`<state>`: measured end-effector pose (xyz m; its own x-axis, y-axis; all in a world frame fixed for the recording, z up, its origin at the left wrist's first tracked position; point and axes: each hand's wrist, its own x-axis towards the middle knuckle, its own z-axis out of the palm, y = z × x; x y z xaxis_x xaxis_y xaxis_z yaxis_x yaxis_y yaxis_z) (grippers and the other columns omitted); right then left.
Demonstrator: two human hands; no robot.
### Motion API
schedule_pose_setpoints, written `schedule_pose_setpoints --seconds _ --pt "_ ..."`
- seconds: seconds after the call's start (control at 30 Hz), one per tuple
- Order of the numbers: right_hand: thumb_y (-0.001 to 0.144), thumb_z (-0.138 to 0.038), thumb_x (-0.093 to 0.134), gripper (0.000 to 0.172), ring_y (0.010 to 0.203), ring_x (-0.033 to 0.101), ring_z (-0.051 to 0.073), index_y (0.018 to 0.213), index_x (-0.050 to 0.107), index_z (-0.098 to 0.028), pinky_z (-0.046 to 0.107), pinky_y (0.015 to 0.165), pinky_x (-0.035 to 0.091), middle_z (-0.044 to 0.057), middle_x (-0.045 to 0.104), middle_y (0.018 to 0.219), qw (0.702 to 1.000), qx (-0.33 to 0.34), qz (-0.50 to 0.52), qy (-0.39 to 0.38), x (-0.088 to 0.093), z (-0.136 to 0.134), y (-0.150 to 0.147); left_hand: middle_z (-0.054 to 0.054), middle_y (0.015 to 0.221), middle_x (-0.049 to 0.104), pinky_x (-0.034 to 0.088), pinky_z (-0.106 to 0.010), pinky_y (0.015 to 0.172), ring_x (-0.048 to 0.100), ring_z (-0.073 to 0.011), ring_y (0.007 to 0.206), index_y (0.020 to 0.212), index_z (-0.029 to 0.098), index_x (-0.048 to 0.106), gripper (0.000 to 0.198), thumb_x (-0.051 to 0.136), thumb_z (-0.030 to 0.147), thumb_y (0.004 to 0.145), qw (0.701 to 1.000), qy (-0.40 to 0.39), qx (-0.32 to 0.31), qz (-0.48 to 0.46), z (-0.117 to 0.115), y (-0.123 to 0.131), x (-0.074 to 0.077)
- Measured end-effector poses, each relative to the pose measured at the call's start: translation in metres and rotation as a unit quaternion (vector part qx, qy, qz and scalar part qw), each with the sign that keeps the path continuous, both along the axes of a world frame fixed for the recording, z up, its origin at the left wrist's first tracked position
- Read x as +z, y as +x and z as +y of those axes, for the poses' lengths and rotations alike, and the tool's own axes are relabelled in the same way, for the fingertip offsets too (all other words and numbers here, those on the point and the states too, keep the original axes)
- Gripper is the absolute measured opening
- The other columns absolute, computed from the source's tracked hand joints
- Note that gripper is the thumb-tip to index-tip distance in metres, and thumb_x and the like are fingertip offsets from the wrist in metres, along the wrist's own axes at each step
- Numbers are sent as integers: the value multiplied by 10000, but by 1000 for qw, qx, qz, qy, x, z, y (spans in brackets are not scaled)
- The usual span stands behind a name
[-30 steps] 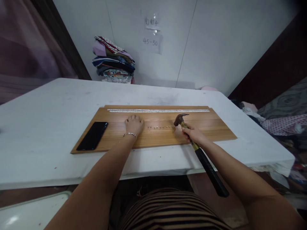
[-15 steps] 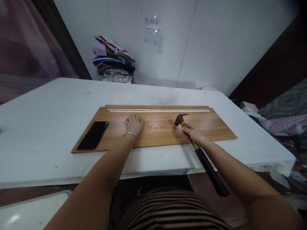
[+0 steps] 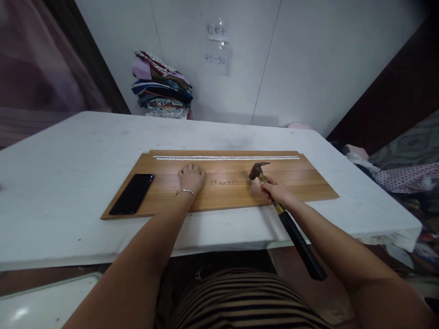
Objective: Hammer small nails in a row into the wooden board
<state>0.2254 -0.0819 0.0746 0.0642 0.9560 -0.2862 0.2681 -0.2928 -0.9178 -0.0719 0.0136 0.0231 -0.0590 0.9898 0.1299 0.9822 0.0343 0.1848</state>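
My right hand (image 3: 275, 190) is closed round the neck of a claw hammer (image 3: 300, 244), just below its rusty head. The hammer's head is over the right end of a row of several small nails (image 3: 229, 182) on a wooden board (image 3: 219, 198). The black handle slants down toward me past the table edge. Palm down on the board, left of the nails, lies my left hand (image 3: 191, 177), with its fingers a little bent and apart and nothing seen in them. A bracelet circles that wrist.
A black phone (image 3: 132, 194) lies on the board's left end. Along its far side run white strips (image 3: 226, 158). The white-covered table (image 3: 68, 183) supports the board. Folded clothes (image 3: 163, 87) are stacked at the back, against the wall with paper notes (image 3: 217, 57).
Nothing has clearly moved on the board; both hands and the hammer keep their places. The whole view has shifted very slightly.
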Motion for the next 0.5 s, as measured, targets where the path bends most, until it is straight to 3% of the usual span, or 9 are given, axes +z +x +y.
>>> schedule_pose_setpoints --seconds 0.5 --pt "814 -295 681 208 410 412 79 794 481 -238 211 370 318 -79 486 586 1000 5 10 3 -4 1 0 -199 1371 634 374 -492 1091 511 -344 1325 1227 140 689 463 364 349 972 1000 -5 2 -6 1 1 -1"
